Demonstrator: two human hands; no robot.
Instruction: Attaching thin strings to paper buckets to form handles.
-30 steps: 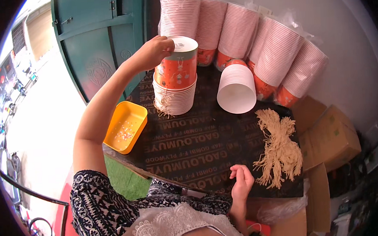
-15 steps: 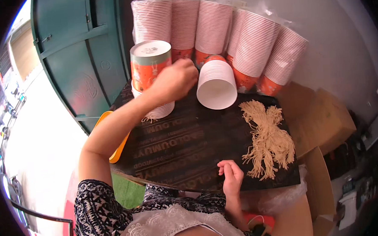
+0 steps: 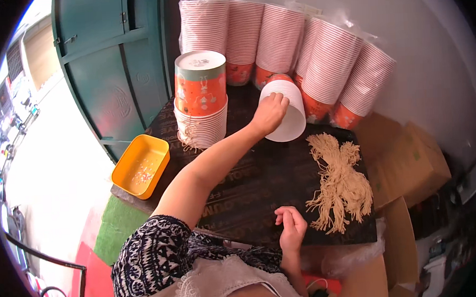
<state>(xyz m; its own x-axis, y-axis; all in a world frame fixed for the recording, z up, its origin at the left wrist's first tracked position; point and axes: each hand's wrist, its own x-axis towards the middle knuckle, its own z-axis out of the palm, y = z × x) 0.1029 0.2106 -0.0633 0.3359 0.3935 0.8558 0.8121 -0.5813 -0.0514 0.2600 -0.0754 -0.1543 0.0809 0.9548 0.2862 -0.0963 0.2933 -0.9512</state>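
Observation:
My left hand [image 3: 271, 113] reaches across the table, fingers curled in a pinch at the rim of a white-mouthed paper cup [image 3: 294, 125]. That cup is the front one of a short nested stack lying on its side, mouth toward me. Near the table's front edge, my right hand [image 3: 292, 229] is closed with the thumb along the bent fingers; anything inside is hidden. Left of centre stands an upside-down nested stack of orange and grey-green cups [image 3: 201, 94], strands of cord hanging at its side. A bundle of beige cords [image 3: 339, 181] lies at the table's right.
Tall plastic-wrapped cup stacks [image 3: 280, 38] line the back against the wall. A yellow tray [image 3: 140, 172] with small bits in it sits at the left table edge. Beyond are a green metal door [image 3: 110, 74] and, to the right, cardboard boxes [image 3: 411, 161].
My left hand has moved right, from beside the upside-down stack to the rim of the lying cup. The view has shifted, showing more of the yellow tray. My right hand stays closed.

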